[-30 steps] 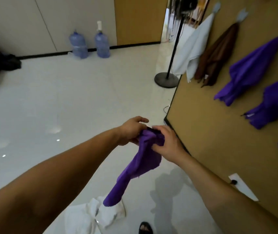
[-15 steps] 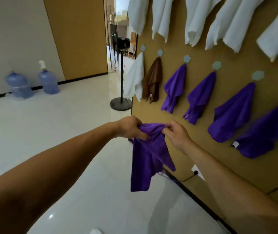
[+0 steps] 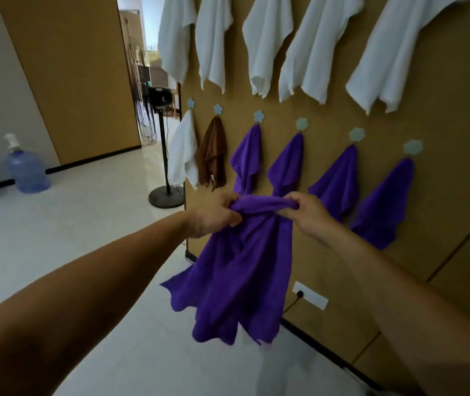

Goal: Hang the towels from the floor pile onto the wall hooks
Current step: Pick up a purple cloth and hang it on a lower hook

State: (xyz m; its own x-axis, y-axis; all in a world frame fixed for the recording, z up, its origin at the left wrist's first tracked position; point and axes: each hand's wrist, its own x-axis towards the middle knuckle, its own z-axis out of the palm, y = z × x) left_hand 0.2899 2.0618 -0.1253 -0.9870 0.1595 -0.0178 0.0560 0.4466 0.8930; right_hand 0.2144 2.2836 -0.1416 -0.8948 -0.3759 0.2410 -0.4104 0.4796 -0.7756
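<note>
Towel (image 3: 242, 267) hangs from its bunched top edge, gripped by your left hand (image 3: 213, 218) and right hand (image 3: 309, 217), probably to stretch a fold for hooking.

The white towels (image 3: 262, 47) run off the top edge; the held purple towel (image 3: 242, 267) covers the lower ends of two hung purple towels (image 3: 249, 155).

plush matt purple towel (image 3: 242, 270); glossy tiled floor (image 3: 85, 224); matt board wall (image 3: 442, 252).
</note>
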